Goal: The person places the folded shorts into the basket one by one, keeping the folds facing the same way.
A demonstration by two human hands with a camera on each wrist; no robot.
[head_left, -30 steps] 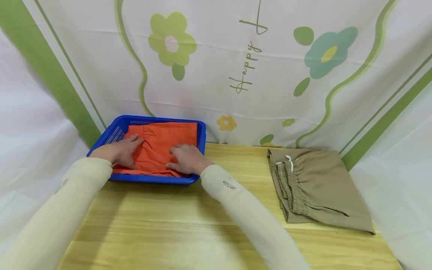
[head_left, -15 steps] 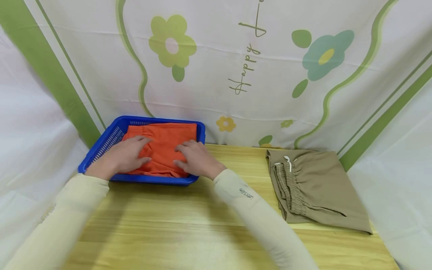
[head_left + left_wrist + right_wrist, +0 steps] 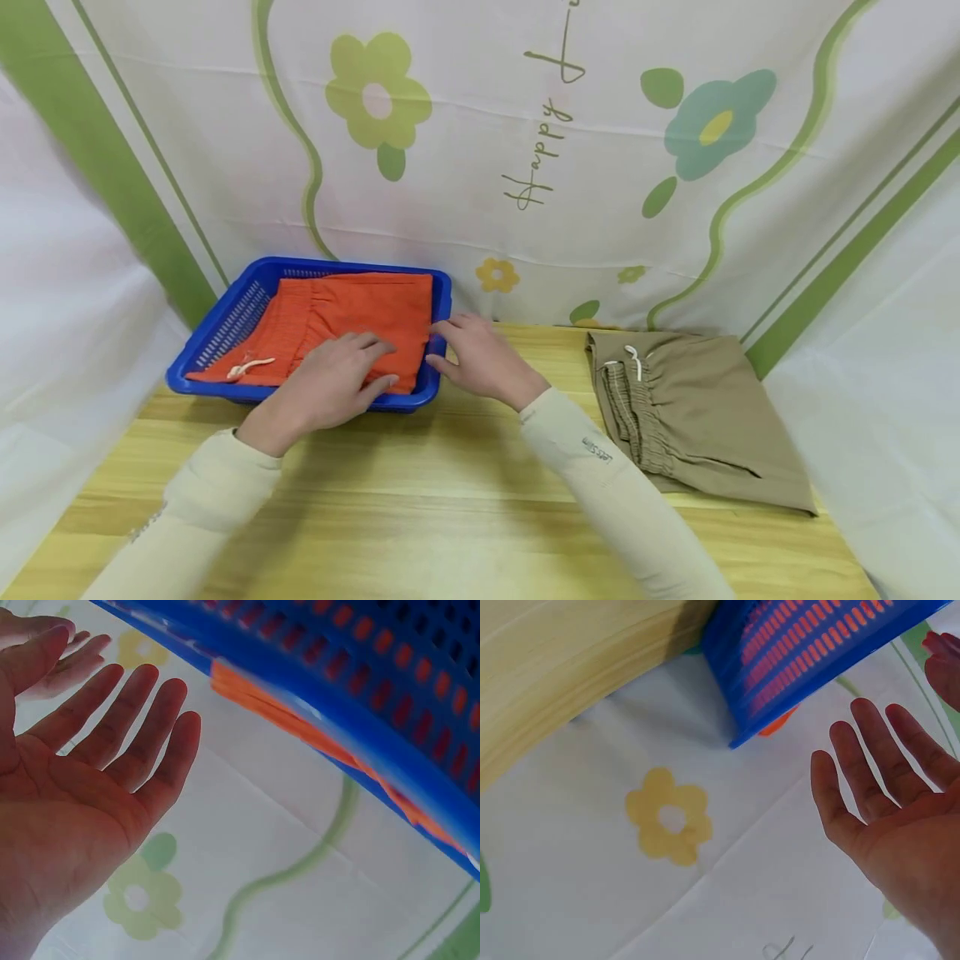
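Observation:
In the head view, folded orange shorts (image 3: 360,312) with a gathered waistband and a pale drawstring lie inside a blue plastic basket (image 3: 247,287). My left hand (image 3: 326,387) hovers over the basket's near side, overlapping the shorts. Its fingers (image 3: 142,720) are spread and relaxed in the left wrist view, with nothing in them. My right hand (image 3: 483,358) is at the basket's right rim, fingertips beside the edge. In the right wrist view its palm (image 3: 915,840) faces the camera, bare, with fingers straight and apart from the basket wall (image 3: 795,660).
Folded brown trousers (image 3: 720,417) with an elastic waist and white drawstring lie on the right of the wooden table (image 3: 420,517). A white curtain (image 3: 450,167) with printed flowers hangs right behind the basket. White cloth covers both sides.
Both hands have lifted off the orange shorts and moved right and nearer the body. The left hand no longer covers the waistband, so the drawstring now shows.

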